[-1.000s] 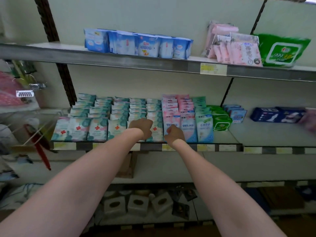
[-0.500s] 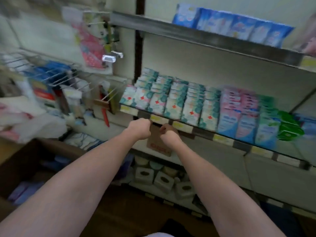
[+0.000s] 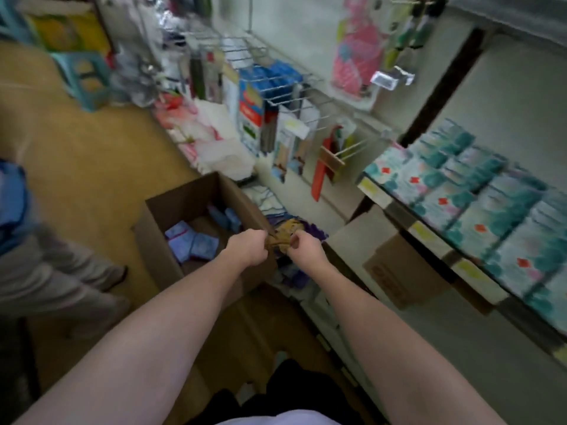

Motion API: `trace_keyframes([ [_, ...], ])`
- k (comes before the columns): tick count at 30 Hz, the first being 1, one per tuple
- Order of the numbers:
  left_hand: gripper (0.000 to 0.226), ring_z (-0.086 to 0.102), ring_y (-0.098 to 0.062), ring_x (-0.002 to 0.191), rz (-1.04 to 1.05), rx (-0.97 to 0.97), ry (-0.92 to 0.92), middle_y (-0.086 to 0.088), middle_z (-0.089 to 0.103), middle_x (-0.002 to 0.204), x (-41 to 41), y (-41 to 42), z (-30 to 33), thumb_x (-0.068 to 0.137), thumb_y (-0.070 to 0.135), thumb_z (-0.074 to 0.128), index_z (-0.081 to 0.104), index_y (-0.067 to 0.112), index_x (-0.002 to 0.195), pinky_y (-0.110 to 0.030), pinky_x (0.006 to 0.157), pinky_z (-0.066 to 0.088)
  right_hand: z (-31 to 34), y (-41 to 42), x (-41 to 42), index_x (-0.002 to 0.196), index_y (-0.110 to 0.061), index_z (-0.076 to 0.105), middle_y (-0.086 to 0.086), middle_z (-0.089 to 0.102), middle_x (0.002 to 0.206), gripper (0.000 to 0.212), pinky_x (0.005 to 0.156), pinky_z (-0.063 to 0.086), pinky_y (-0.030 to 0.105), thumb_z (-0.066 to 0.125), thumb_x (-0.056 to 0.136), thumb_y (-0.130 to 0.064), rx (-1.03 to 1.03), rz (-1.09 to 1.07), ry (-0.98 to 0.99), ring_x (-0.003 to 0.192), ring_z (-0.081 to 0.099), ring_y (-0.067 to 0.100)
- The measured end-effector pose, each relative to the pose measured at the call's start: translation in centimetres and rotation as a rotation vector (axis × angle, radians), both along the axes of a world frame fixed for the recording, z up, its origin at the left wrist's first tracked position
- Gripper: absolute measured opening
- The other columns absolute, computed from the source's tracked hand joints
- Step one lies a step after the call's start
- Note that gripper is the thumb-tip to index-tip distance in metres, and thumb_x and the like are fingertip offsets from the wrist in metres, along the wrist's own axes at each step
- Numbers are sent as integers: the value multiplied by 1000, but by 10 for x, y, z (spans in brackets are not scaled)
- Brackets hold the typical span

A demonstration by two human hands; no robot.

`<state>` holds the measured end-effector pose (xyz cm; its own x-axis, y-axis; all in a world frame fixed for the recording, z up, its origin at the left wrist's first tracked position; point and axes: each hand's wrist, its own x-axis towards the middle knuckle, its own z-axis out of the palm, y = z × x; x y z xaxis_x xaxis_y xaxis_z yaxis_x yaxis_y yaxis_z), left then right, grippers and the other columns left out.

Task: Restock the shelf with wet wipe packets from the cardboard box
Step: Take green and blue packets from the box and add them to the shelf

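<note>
No text can be read: the print on the small brown box (image 3: 399,273) right of the right hand (image 3: 306,248) is blurred.

cardboard box (image 3: 159,222): plain brown card, matt and a little rough
packets in the box (image 3: 190,243): blue-purple plastic film, faintly glossy
shelf packets (image 3: 478,210): smooth teal-and-white plastic wrap
wire racks (image 3: 276,87): thin bare metal, shiny
floor (image 3: 92,154): smooth tan surface with a dull sheen
</note>
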<state>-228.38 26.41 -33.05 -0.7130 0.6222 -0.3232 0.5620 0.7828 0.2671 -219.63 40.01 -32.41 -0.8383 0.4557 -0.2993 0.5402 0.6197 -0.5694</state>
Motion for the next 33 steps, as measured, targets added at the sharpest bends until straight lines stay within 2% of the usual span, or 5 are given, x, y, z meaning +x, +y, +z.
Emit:
trace_keyframes([
  [4,11,61,-28,103,147,-28,-32,-6,64,111,-14,-30,-19,90,26,53,55,19,99,-37,81,50,-19,-20,-38,92,-22,58,0,64,98,8,78,50,32,63,90,-17,-24,116,-33,93,60,20],
  [9,14,61,-24,100,297,-90,-62,-3,64,109,-26,-50,-41,93,27,53,57,22,106,-42,88,53,-51,-34,-66,95,-20,59,2,65,99,6,81,52,35,62,90,-17,-91,232,-88,93,61,21],
  [17,32,59,-24,99,411,-171,-83,-3,61,116,-46,-43,-57,91,25,55,54,23,123,-40,85,53,-85,-20,-108,97,-17,57,2,63,99,8,84,55,39,63,92,-17,-154,317,-169,94,61,22],
  [29,26,57,-30,105,365,-127,-164,-9,59,117,-136,-64,-98,89,22,54,54,14,114,-40,83,51,-116,-40,-188,103,-20,51,3,53,116,17,83,47,33,64,92,-16,-146,174,-243,94,52,18],
  [33,26,54,-31,110,333,-107,-233,-9,57,120,-181,-76,-120,90,21,55,52,13,114,-40,84,49,-132,-58,-217,114,-17,53,5,49,123,23,91,46,35,63,94,-18,-123,99,-306,108,54,23],
])
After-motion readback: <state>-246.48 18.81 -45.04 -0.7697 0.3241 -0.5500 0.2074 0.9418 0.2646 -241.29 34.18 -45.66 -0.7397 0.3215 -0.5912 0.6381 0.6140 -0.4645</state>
